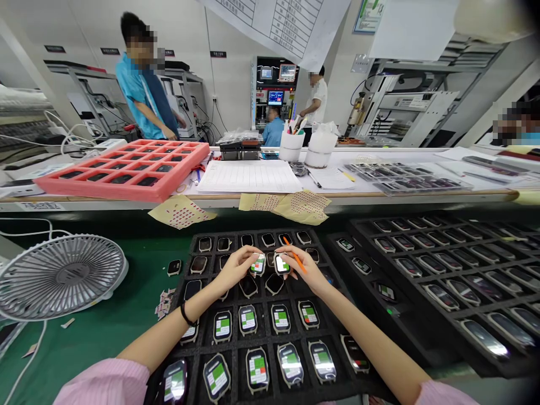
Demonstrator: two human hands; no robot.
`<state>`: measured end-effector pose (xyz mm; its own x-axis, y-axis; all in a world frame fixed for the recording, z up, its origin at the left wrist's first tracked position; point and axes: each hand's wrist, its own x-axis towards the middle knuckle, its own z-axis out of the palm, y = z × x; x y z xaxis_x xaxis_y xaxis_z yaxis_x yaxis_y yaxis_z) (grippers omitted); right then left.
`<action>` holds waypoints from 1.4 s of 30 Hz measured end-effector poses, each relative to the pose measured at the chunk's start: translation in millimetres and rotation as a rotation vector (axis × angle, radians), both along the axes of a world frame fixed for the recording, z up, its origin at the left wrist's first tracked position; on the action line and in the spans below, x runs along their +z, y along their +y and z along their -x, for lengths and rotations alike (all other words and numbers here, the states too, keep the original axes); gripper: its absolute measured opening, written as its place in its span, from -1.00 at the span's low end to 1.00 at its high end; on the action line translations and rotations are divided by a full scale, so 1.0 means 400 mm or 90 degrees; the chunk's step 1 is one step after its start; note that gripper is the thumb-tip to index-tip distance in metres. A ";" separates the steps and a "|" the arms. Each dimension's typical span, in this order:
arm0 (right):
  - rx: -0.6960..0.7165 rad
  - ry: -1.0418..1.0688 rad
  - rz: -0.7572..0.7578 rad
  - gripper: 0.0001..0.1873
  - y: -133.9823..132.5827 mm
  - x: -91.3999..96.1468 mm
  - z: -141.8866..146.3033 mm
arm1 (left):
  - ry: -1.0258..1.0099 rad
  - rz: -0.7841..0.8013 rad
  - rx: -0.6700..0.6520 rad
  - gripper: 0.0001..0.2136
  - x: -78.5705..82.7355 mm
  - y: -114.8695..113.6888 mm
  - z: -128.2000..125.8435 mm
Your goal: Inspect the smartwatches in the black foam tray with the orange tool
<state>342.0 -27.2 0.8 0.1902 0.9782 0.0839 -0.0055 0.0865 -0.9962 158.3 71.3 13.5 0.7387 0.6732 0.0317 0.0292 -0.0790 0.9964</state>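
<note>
A black foam tray [198, 315] in front of me holds several smartwatch bodies, the near rows with green and white stickers on their screens. My left hand [236, 269] pinches one stickered watch body [257, 264] over the tray's middle. My right hand [301, 265] grips another stickered watch body [282, 264] right beside it and also holds an orange pen [295, 256] between its fingers. The two watches nearly touch.
A second black tray [485, 247] of watches lies to the right. A white fan [59, 275] stands left on the green mat. A pink tray [122, 169], paper sheets and white cups sit on the raised shelf. Other people work behind it.
</note>
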 end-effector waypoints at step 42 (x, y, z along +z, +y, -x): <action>-0.040 0.013 0.032 -0.72 0.003 0.003 0.005 | 0.012 -0.018 0.010 -0.69 -0.007 0.007 0.001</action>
<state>339.9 -26.1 2.0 0.2523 0.9671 0.0309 -0.0226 0.0378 -0.9990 157.9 74.1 10.7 0.7291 0.6834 0.0371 0.0493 -0.1066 0.9931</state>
